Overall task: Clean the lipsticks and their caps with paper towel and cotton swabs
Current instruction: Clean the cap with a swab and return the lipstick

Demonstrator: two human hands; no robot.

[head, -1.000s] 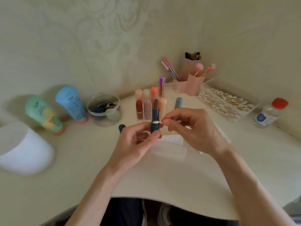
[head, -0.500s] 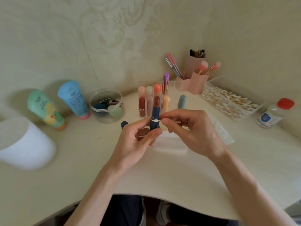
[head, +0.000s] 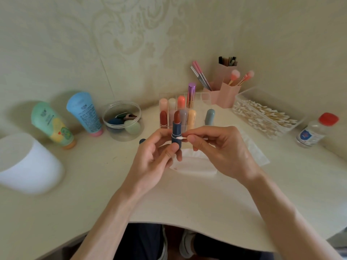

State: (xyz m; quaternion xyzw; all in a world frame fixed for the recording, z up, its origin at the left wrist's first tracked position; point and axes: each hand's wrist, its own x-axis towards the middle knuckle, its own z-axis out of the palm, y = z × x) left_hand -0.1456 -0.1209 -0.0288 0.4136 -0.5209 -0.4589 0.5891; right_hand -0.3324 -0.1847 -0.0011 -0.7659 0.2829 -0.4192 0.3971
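Note:
My left hand (head: pixel 154 162) holds an uncapped dark blue lipstick (head: pixel 176 131) upright by its base, its brown-red bullet sticking out on top. My right hand (head: pixel 221 149) pinches a cotton swab (head: pixel 181 138), and the white tip touches the tube's collar from the right. The lipstick's dark blue cap (head: pixel 142 141) lies on the desk just left of my left hand. A folded paper towel (head: pixel 193 167) lies under my hands. Behind them a clear organizer (head: pixel 201 96) holds several capped lipsticks, and a grey-blue lipstick (head: pixel 209 117) stands beside it.
A clear box of cotton swabs (head: pixel 262 115) and a red-capped bottle (head: pixel 317 130) sit at the right. Pink brush holders (head: pixel 225 91) stand at the back. A sponge jar (head: pixel 123 121), two tubes (head: pixel 84 111) and a white container (head: pixel 26 164) occupy the left.
The swab tip has stayed on the lipstick's collar while both hands shifted slightly. The camera has tilted a little, so the scene sits slightly differently in view.

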